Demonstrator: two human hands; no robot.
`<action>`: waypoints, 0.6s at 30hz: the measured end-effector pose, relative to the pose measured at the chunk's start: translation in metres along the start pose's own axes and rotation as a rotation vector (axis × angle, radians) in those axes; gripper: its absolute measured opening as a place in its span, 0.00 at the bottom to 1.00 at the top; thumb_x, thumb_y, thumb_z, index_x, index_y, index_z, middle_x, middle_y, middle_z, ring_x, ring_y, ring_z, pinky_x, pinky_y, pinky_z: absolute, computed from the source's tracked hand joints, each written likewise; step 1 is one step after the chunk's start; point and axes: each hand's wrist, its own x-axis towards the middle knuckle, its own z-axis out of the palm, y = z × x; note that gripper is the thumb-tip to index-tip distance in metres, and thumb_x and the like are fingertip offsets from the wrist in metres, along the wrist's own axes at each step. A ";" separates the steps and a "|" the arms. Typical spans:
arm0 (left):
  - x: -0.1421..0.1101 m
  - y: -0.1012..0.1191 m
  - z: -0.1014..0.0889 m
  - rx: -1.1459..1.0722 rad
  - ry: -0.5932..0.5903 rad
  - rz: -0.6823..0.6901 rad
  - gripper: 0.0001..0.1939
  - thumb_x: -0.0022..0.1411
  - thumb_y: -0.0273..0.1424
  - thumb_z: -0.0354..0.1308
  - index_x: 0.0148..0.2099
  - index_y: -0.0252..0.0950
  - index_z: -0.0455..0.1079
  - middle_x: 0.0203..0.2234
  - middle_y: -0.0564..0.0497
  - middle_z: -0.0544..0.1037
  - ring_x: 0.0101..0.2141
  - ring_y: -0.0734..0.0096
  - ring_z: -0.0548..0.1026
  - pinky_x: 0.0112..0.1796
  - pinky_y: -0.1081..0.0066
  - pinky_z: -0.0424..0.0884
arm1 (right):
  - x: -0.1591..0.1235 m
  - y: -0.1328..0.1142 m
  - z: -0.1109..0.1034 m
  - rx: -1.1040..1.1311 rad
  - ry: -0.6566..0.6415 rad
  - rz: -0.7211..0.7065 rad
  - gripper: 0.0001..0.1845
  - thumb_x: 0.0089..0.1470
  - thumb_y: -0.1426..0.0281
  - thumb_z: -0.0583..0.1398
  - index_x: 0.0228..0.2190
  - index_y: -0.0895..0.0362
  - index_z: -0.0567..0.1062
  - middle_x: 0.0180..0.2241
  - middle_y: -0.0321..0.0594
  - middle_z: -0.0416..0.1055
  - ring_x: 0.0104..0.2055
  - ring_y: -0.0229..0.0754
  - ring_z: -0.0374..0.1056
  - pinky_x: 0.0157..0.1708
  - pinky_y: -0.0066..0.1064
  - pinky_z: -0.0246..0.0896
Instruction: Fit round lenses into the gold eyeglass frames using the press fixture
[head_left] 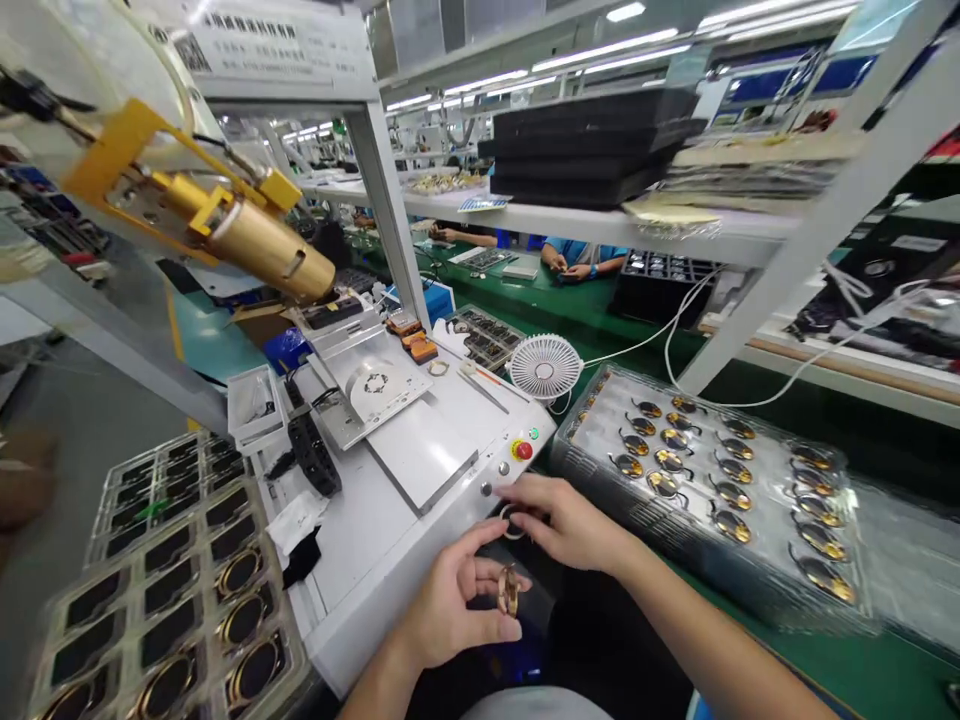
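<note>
Head: gold ring inside left grip

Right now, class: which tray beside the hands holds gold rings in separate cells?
The tray left of the white bench: gold oval rings, one per cell. The tray on the right holds tailed gold discs in rows.

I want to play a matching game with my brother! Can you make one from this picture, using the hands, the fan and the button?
Things:
1. Left hand
2. Right hand
3. Stop button
4. Fan

What they are like:
A. White with a round grille
B. Holding a gold ring
C. Red
D. Pinching a thin ring

Right pairs: 1-B, 2-D, 3-C, 4-A
</note>
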 end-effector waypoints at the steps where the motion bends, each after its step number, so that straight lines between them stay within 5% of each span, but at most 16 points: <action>1: -0.001 0.000 -0.003 -0.003 -0.007 0.000 0.57 0.41 0.39 0.82 0.69 0.33 0.60 0.41 0.36 0.83 0.43 0.54 0.81 0.45 0.58 0.74 | 0.001 -0.001 -0.001 0.004 -0.056 -0.020 0.18 0.64 0.72 0.58 0.52 0.52 0.80 0.37 0.43 0.73 0.38 0.44 0.72 0.40 0.38 0.73; 8: -0.013 -0.007 -0.012 -0.215 0.047 0.068 0.52 0.35 0.50 0.81 0.64 0.45 0.71 0.66 0.36 0.66 0.40 0.61 0.81 0.36 0.70 0.73 | -0.006 0.006 0.028 0.434 0.038 0.075 0.12 0.63 0.60 0.63 0.41 0.52 0.85 0.36 0.40 0.67 0.27 0.37 0.69 0.26 0.31 0.74; 12: -0.015 -0.016 -0.013 -0.301 0.072 0.036 0.49 0.36 0.47 0.81 0.61 0.40 0.74 0.55 0.39 0.76 0.40 0.61 0.81 0.38 0.72 0.73 | -0.010 0.004 0.035 0.422 0.082 0.086 0.10 0.61 0.63 0.64 0.32 0.55 0.82 0.35 0.40 0.68 0.28 0.39 0.69 0.27 0.33 0.72; 15: -0.015 -0.015 -0.014 -0.276 0.121 0.021 0.46 0.38 0.45 0.81 0.60 0.38 0.76 0.43 0.41 0.81 0.42 0.58 0.80 0.40 0.70 0.74 | -0.002 0.000 0.027 0.214 0.094 -0.015 0.08 0.60 0.67 0.65 0.29 0.55 0.78 0.38 0.42 0.71 0.40 0.45 0.71 0.41 0.37 0.71; 18: -0.015 -0.009 -0.015 -0.297 0.191 0.056 0.43 0.40 0.45 0.81 0.59 0.40 0.76 0.41 0.44 0.83 0.44 0.59 0.80 0.43 0.70 0.74 | 0.018 0.003 0.014 0.141 0.157 0.005 0.08 0.64 0.68 0.61 0.31 0.55 0.74 0.37 0.41 0.71 0.39 0.45 0.69 0.43 0.39 0.68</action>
